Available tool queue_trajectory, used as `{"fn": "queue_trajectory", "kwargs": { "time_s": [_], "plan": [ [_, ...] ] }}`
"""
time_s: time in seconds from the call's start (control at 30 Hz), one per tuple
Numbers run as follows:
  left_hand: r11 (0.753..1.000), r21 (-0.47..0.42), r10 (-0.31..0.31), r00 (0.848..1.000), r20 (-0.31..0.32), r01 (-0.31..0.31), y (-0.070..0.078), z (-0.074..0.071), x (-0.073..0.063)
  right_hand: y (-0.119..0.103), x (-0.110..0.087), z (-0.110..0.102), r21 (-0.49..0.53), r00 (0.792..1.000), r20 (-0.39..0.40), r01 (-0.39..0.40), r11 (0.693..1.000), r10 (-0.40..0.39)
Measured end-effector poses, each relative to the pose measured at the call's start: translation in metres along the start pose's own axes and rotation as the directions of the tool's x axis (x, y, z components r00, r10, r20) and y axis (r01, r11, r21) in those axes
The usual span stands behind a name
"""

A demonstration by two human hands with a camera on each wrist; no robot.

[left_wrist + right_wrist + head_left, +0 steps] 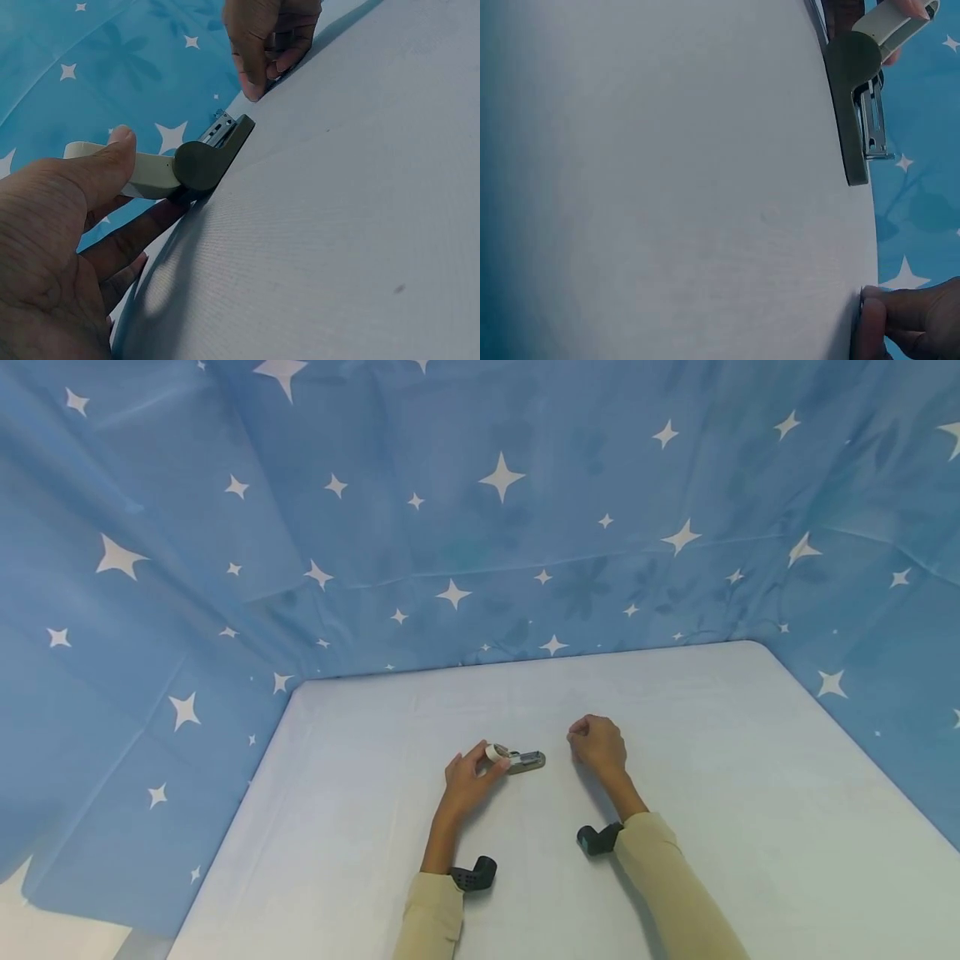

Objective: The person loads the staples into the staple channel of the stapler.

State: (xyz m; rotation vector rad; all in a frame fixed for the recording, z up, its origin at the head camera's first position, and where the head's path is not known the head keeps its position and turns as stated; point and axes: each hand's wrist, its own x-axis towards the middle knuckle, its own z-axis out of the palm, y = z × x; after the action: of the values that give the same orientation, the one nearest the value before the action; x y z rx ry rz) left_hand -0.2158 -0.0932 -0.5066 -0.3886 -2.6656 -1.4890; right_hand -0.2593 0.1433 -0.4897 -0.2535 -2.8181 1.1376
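A small stapler [527,761] lies on the white table with its pale top cover [154,174] swung far back. Its metal staple channel [874,120] is exposed above the grey-green base [847,112]. The thumb and fingers of my left hand [467,783] pinch the raised cover. To the right of the stapler, apart from it, my right hand [600,745] is low at the table surface with curled fingers. Its thumb and fingertips [871,304] meet around what looks like a small thin dark strip, mostly hidden by the fingers.
The white table [360,727] extends around both hands. A blue curtain with white stars [450,552] hangs along its back and sides. Dark wrist cameras [474,874] sit at both sleeve cuffs.
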Motion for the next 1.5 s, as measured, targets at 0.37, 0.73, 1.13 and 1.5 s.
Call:
{"fn": "queue_trajectory", "kwargs": {
  "time_s": [0.37,0.73,1.13,1.5],
  "plan": [
    [0.999,-0.009,-0.039,0.999,0.007,0.039,0.0,0.001,0.002,0.003,-0.008,-0.01,0.297,0.994,0.1,-0.079,0.952,0.051],
    [0.999,-0.005,-0.042,0.999,0.009,0.042,0.002,-0.002,0.002,0.003,-0.014,-0.022,0.49,0.968,0.243,-0.172,0.855,0.056],
    [1.0,-0.006,-0.021,1.0,-0.004,0.021,0.001,-0.001,0.004,0.002,-0.022,-0.017,0.341,0.974,0.224,-0.106,0.934,0.029],
    [1.0,-0.015,-0.021,1.0,-0.013,0.021,0.002,-0.001,0.004,-0.003,-0.028,-0.01,0.403,0.967,0.255,-0.084,0.911,-0.023]
  ]
}}
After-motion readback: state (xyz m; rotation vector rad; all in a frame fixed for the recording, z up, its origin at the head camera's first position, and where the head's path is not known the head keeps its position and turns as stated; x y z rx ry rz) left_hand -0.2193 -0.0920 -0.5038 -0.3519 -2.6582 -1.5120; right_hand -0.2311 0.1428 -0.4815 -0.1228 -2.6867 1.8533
